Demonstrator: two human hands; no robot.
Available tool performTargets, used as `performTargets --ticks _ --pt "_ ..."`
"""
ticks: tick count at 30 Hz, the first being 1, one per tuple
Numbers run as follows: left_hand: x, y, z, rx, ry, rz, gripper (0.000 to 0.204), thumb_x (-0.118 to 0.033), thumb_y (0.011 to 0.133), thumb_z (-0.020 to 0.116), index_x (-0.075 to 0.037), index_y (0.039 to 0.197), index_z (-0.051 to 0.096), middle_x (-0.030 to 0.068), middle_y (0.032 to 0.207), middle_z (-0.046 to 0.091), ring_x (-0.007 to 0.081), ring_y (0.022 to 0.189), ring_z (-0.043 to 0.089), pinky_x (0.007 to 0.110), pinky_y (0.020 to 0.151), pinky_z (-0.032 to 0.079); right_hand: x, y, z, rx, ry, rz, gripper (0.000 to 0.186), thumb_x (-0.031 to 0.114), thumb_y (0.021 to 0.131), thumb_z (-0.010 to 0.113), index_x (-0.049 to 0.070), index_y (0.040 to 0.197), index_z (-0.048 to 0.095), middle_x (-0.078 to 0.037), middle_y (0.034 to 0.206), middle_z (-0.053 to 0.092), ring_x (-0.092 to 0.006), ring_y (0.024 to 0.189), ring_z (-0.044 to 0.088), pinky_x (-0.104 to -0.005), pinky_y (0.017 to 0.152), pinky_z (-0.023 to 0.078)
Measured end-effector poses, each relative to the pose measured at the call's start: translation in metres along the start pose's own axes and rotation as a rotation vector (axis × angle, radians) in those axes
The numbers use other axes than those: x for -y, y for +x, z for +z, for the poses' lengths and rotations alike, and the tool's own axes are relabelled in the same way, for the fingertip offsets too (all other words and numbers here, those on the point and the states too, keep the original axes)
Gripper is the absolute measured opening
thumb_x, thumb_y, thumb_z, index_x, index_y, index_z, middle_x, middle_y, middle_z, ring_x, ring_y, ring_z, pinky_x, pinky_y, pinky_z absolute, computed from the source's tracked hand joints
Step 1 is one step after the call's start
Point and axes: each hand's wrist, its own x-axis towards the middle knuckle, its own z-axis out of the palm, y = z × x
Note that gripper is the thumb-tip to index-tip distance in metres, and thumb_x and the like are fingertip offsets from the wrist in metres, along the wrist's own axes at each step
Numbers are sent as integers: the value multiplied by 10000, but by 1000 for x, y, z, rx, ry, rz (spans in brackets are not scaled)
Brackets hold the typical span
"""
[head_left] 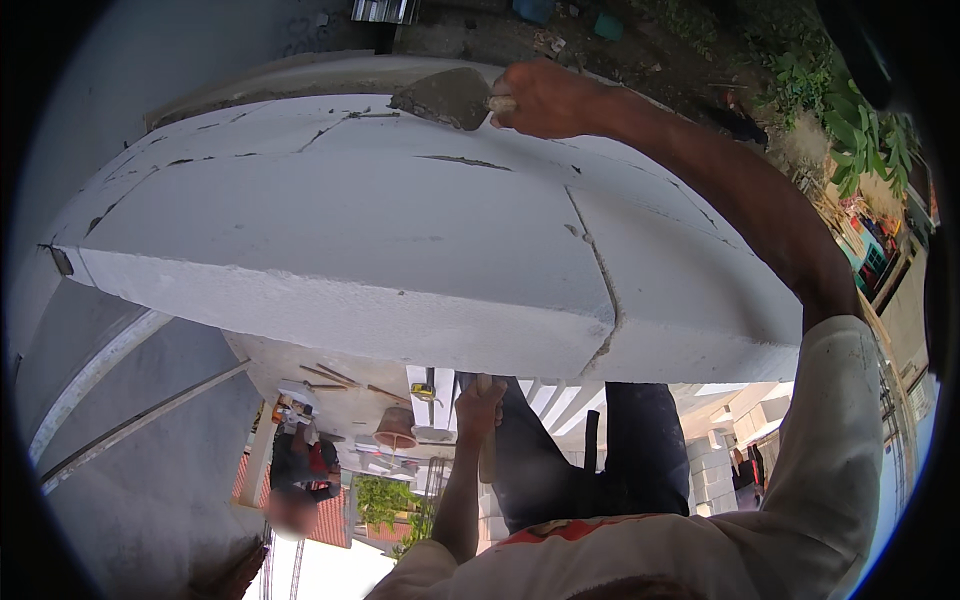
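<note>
A wall of white blocks (330, 215) stretches across the view, with grey mortar in its joints. At its far side, my right hand (548, 98) is closed round the grip of a trowel (445, 98). The trowel's blade is coated in grey mortar and lies over the far edge of the blocks. Below the wall's near edge, my left hand (478, 410) is wrapped round a wooden handle (487, 458). The wall's edge hides the other end of that handle, so its kind does not show.
A grey wall (150, 430) with slanting pale bars stands at the left. Another person (310, 455) is at the lower left, near a reddish bucket (396, 428) and a yellow tape measure (424, 391). Pale blocks (712, 472) are stacked at lower right. Leafy plants (860, 130) grow at upper right.
</note>
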Motion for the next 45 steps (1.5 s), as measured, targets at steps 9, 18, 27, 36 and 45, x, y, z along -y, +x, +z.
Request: performTargets --ticks 9,18,27,36,45 --pt "-10 -8 -15 12 -84 -39 241 -243 918 775 -58 905 622 4 706 584 85 520 543 282 454 438 76 90 15 -11 -174 -81 269 81 922 593 -86 1106 696 -308 1060 720 -435 1027 716 -520 901 576" --pt "-12 -9 -16 18 -125 -8 223 -222 906 785 -67 921 625 4 696 563 82 508 505 265 444 383 101 66 -18 -122 -78 -192 295 175 943 658 -4 1168 721 -287 1059 728 -427 1036 717 -521 907 578" --pt "-16 -12 -9 3 -130 -97 250 -230 917 778 -42 913 614 2 686 561 85 507 513 265 455 397 122 131 12 -192 -59 -341 294 155 914 659 -47 1114 734 -285 1100 726 -425 1051 718 -507 903 594" --pt "3 -4 -19 57 -120 -40 285 -300 931 763 -51 922 626 -1 693 579 95 547 543 288 499 442 218 111 -22 -177 -188 -396 306 89 894 636 -30 1160 730 -245 1036 738 -405 950 744 -494 834 602" --pt "5 -3 -34 108 -207 -58 262 -269 933 775 -32 913 665 23 691 619 109 525 581 288 471 459 265 150 -49 -243 -118 -369 275 68 896 625 -70 1109 733 -264 1018 744 -389 949 749 -477 835 606"
